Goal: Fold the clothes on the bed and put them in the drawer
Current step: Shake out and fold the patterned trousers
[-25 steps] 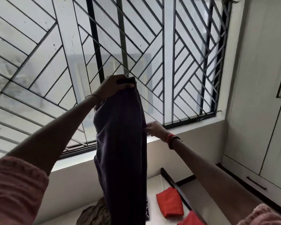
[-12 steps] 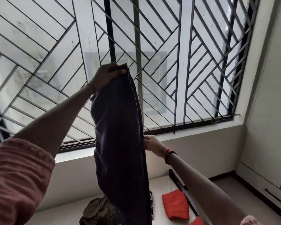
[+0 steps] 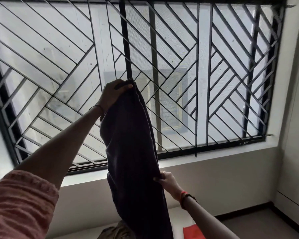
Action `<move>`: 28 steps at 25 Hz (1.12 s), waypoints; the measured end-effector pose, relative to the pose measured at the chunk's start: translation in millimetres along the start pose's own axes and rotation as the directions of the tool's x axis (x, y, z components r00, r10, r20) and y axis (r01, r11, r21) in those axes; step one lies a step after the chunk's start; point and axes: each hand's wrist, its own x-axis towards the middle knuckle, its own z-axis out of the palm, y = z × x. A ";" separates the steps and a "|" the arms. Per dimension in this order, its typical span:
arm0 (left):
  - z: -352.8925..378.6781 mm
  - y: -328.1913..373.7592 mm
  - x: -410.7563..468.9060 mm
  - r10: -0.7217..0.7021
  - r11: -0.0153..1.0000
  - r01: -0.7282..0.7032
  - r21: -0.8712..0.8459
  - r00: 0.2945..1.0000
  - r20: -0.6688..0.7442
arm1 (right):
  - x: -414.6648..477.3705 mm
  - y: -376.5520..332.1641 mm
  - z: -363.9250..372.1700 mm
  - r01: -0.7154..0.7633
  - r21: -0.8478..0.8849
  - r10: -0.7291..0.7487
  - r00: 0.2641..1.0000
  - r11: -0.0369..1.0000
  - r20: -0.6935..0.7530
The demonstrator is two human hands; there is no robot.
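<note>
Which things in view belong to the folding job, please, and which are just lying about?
Job in hand: dark cloth, gripped by the left hand and right hand; olive garment; red cloth.
Just there: window grille; wall below it.

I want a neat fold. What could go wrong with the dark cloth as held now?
The left hand grips the top of the dark cloth and the right hand pinches one edge, so it hangs bunched and may fold crooked. Its lower end may snag the olive garment below.
</note>
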 end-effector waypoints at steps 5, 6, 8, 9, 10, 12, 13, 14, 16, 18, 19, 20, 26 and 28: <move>-21.3 -26.0 -8.8 -0.055 0.994 0.069 0.083 0.985 -0.166 | -3.5 -0.4 -24.9 -0.046 0.088 0.044 0.999 0.995 0.021; -26.3 -34.3 -11.7 -0.075 0.992 0.095 0.082 0.974 -0.214 | -6.1 0.1 -28.2 -0.058 0.108 0.054 0.997 0.992 0.047; -33.5 -48.3 -15.6 -0.116 0.984 0.150 0.095 0.947 -0.298 | -9.9 5.0 -32.1 -0.087 0.127 0.076 0.993 0.988 0.089; -35.9 -53.6 -17.8 -0.138 0.977 0.182 0.108 0.935 -0.327 | -11.3 6.6 -33.5 -0.104 0.142 0.092 0.992 0.984 0.092; -36.9 -57.6 -19.7 -0.156 0.970 0.210 0.126 0.926 -0.343 | -11.0 8.0 -34.6 -0.116 0.164 0.104 0.991 0.980 0.079; -36.6 -64.4 -25.9 -0.197 0.954 0.262 0.147 0.914 -0.355 | -8.9 4.6 -36.6 -0.121 0.196 0.117 0.993 0.973 0.034; -36.3 -68.8 -29.9 -0.233 0.946 0.295 0.132 0.906 -0.353 | -7.6 0.2 -37.6 -0.117 0.210 0.118 0.993 0.971 0.005; -35.0 -74.2 -34.5 -0.280 0.935 0.338 0.106 0.889 -0.362 | -5.9 -4.5 -38.7 -0.110 0.230 0.119 0.993 0.967 -0.027; -31.3 -89.3 -45.3 -0.381 0.909 0.416 0.010 0.842 -0.382 | -3.0 -16.7 -40.0 -0.096 0.271 0.121 0.990 0.958 -0.076; -25.9 -104.9 -56.5 -0.444 0.888 0.452 -0.083 0.797 -0.409 | 1.6 -33.3 -39.8 -0.064 0.296 0.097 0.990 0.953 -0.098; -21.8 -107.1 -63.0 -0.471 0.876 0.468 -0.119 0.772 -0.427 | 5.6 -41.1 -39.6 -0.050 0.294 0.085 0.991 0.955 -0.105; -16.0 -109.4 -69.0 -0.502 0.860 0.483 -0.164 0.748 -0.434 | 9.7 -49.1 -38.8 -0.037 0.280 0.072 0.991 0.959 -0.115; 34.3 -108.9 -85.7 -0.384 0.923 0.385 0.026 0.910 0.157 | 27.8 -83.5 -25.8 -0.009 0.132 0.019 0.997 0.991 -0.077; 63.5 -90.7 -94.0 -0.263 0.955 0.150 0.255 0.823 0.503 | 29.9 -93.6 -21.0 -0.009 0.088 0.014 0.998 0.996 -0.066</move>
